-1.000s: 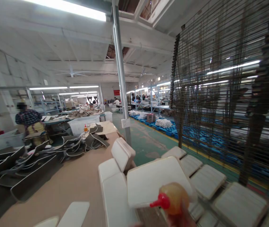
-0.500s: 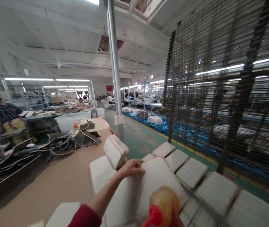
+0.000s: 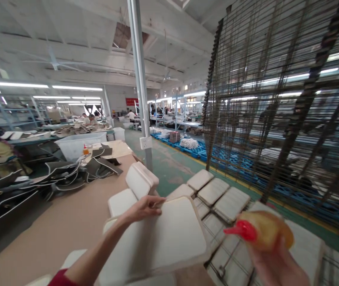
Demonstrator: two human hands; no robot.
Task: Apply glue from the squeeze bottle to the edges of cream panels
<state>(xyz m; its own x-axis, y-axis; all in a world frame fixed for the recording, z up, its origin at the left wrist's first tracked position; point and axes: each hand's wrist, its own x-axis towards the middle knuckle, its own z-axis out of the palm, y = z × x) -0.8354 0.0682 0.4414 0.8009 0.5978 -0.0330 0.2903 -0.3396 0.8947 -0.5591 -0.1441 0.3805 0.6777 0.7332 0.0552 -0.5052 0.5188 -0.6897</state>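
Note:
My left hand [image 3: 146, 208] is closed on the far left corner of a white rounded panel [image 3: 178, 226], which lies tilted over other white pieces at the table's edge. A thin yellowish line runs along the panel's rim. In my right hand [image 3: 278, 262] is a squeeze bottle [image 3: 269, 230] of amber liquid with a red nozzle, held on its side with the nozzle pointing left. The bottle is clear of the panel, out over the rack at the right. More white padded pieces [image 3: 139, 178] stand and lean just beyond my left hand.
White panels [image 3: 232, 202] lie in rows on a wire rack beside the brown table [image 3: 68, 226]. A tall wire frame [image 3: 276, 95] rises at the right. Dark grey cut pieces [image 3: 65, 174] and another amber bottle [image 3: 85, 150] lie on the left. A post [image 3: 141, 79] stands ahead.
My right hand has swung the bottle from over the panel out to the right, above the rack. My left hand keeps its hold on the panel's corner. The view has shifted slightly.

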